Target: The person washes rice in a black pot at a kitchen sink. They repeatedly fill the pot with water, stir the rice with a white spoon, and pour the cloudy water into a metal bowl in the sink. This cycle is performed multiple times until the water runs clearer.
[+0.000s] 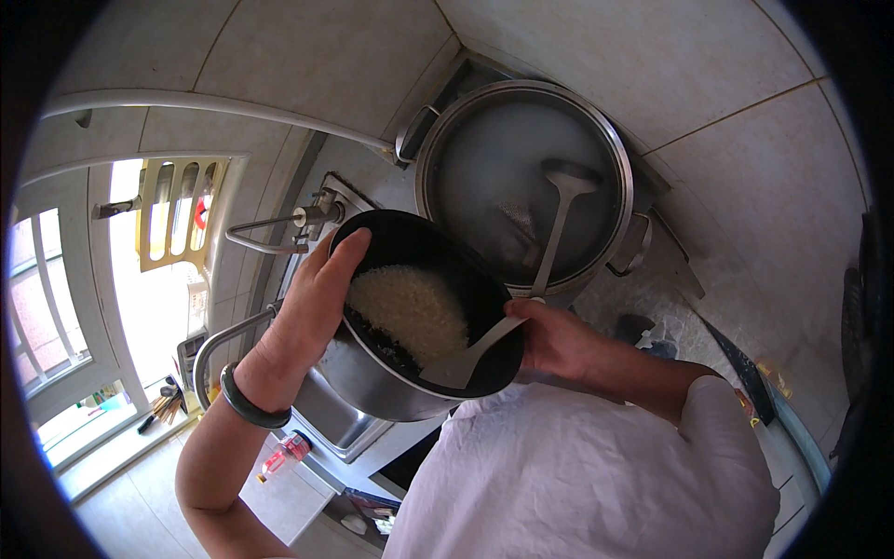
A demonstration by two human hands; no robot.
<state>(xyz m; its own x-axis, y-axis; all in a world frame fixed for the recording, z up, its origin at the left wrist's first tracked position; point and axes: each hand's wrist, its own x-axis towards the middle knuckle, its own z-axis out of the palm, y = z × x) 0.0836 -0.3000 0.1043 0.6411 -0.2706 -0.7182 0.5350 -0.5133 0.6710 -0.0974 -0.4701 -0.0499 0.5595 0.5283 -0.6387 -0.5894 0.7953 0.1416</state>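
My left hand (318, 293) grips the rim and side of a dark-lined metal pot (370, 384), thumb over the edge. The pot is tilted, and a mass of pale rice (412, 307) lies inside against its wall. In my right hand (559, 335), at the pot's opposite rim, is the handle of a light-coloured spatula (461, 363), its flat blade inside the pot beside the rice. Just beyond stands a large steel stockpot (426, 168) of cloudy, steaming liquid. A ladle (559, 216) leans in it, its handle reaching over the near rim close to my right hand.
A faucet (318, 213) and steel sink (342, 412) are at the left. Tiled walls (628, 56) close in behind the stockpot. A bottle with a red label (285, 454) lies lower left. Beside the window hangs a yellow utensil rack (178, 216).
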